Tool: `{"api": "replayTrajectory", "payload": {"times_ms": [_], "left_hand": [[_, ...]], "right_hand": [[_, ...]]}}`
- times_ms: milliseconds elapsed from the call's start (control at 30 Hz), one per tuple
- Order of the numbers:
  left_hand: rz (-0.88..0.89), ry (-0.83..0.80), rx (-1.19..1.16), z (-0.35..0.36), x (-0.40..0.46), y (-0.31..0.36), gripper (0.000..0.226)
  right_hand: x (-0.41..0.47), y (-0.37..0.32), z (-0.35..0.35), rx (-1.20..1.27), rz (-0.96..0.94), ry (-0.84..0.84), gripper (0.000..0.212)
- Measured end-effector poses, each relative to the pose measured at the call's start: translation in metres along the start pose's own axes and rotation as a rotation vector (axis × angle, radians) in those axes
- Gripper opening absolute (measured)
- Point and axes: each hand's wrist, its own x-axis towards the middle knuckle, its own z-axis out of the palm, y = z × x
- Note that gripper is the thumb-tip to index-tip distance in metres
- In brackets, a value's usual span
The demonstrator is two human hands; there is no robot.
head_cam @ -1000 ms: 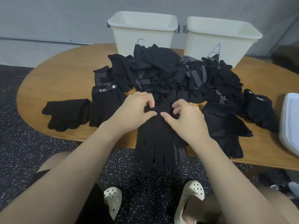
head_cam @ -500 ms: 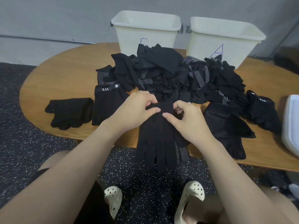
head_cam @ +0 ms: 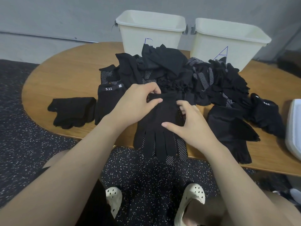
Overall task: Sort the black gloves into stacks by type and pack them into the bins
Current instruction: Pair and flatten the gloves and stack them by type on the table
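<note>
Centrally, at the near edge of the oval wooden table point(head_cam: 65, 75), a full-finger black glove point(head_cam: 156, 128) lies palm down on a short stack, its fingers overhanging the edge toward the floor; a dotted-grip glove point(head_cam: 180, 144) shows beneath it on the right. Left hand point(head_cam: 135, 105): thumb and forefinger pinch the glove's cuff, fingers curled. Right hand point(head_cam: 190, 124): thumb stretched across the back of the glove, fingers curled at its right edge, gripping the fabric.

Behind the hands, a loose heap of black gloves point(head_cam: 171, 70) fills the table's middle, reaching back to touch the two cream bins. Left bin point(head_cam: 149, 30) has a partly hidden blue letter; right bin point(head_cam: 228, 39) is marked A. The bins stand side by side at the far edge, nearly touching.

Left of the hands: a glove with a 5.11 label point(head_cam: 109, 101), and just beside it a fingerless knit glove point(head_cam: 73, 111) near the table's front-left curve. Bare wood lies to the left and far left of these. Right of the hands: a shiny dark glove point(head_cam: 228, 126) reaching the near edge, then another 5.11 glove point(head_cam: 267, 115), then a white lid or tray point(head_cam: 293, 128) cut off by the frame. A strip of bare wood shows along the near right edge.

Below the table: speckled dark floor point(head_cam: 24, 128), two cream clogs point(head_cam: 190, 199).
</note>
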Motion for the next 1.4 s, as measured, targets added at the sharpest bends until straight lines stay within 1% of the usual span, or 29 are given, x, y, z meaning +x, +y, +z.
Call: {"api": "replayTrajectory", "payload": {"times_ms": [67, 133, 267, 333, 400, 500, 600, 700, 800, 1000, 1067, 1167, 1233, 1267, 1300, 1367, 1400], "left_hand": [[0.040, 0.004, -0.015, -0.004, -0.006, 0.006, 0.008], [0.083, 0.009, -0.052, -0.009, -0.014, 0.013, 0.007], [0.141, 0.025, -0.110, -0.014, -0.032, 0.023, 0.016], [0.182, 0.035, -0.125, -0.013, -0.041, 0.026, 0.020], [0.215, 0.012, -0.106, -0.011, -0.049, 0.028, 0.023], [0.250, -0.048, -0.066, -0.006, -0.059, 0.026, 0.027], [0.270, -0.087, -0.027, -0.005, -0.065, 0.025, 0.030], [0.267, -0.092, -0.010, -0.007, -0.068, 0.024, 0.029], [0.257, -0.112, -0.002, -0.007, -0.070, 0.025, 0.028], [0.196, -0.159, -0.030, -0.011, -0.073, 0.021, 0.029], [0.202, -0.204, 0.015, -0.012, -0.075, 0.019, 0.030], [0.214, -0.324, 0.136, -0.014, -0.078, 0.019, 0.036], [0.206, -0.371, 0.169, -0.015, -0.081, 0.019, 0.041], [0.208, -0.354, 0.170, -0.015, -0.082, 0.019, 0.042], [0.203, -0.314, 0.159, -0.014, -0.083, 0.020, 0.039], [0.154, -0.207, 0.125, -0.010, -0.084, 0.025, 0.031], [0.127, -0.173, 0.127, -0.007, -0.083, 0.028, 0.031]], "right_hand": [[-0.001, 0.001, -0.002, 0.033, -0.007, 0.011, 0.076], [-0.002, 0.003, -0.005, 0.051, -0.037, 0.033, 0.063], [-0.004, 0.007, -0.016, 0.106, -0.102, 0.002, 0.032], [-0.007, 0.009, -0.021, 0.105, -0.123, 0.000, 0.022], [-0.010, 0.010, -0.025, 0.094, -0.151, 0.004, 0.015], [-0.012, 0.011, -0.028, 0.111, -0.174, 0.009, 0.017], [-0.014, 0.014, -0.029, 0.080, -0.192, -0.019, 0.028], [-0.019, 0.014, -0.029, 0.075, -0.231, -0.068, 0.037], [-0.026, 0.013, -0.031, 0.074, -0.253, -0.108, 0.036], [-0.029, 0.012, -0.030, 0.042, -0.265, -0.114, 0.031], [-0.030, 0.014, -0.029, 0.028, -0.265, -0.128, 0.029], [-0.030, 0.016, -0.027, -0.017, -0.253, -0.179, 0.027], [-0.031, 0.015, -0.024, -0.008, -0.237, -0.189, 0.021], [-0.031, 0.013, -0.022, -0.001, -0.236, -0.172, 0.016], [-0.032, 0.011, -0.020, -0.002, -0.237, -0.144, 0.015], [-0.035, 0.004, -0.015, -0.026, -0.253, -0.082, 0.030], [-0.037, 0.000, -0.011, -0.050, -0.269, -0.065, 0.037]]}}
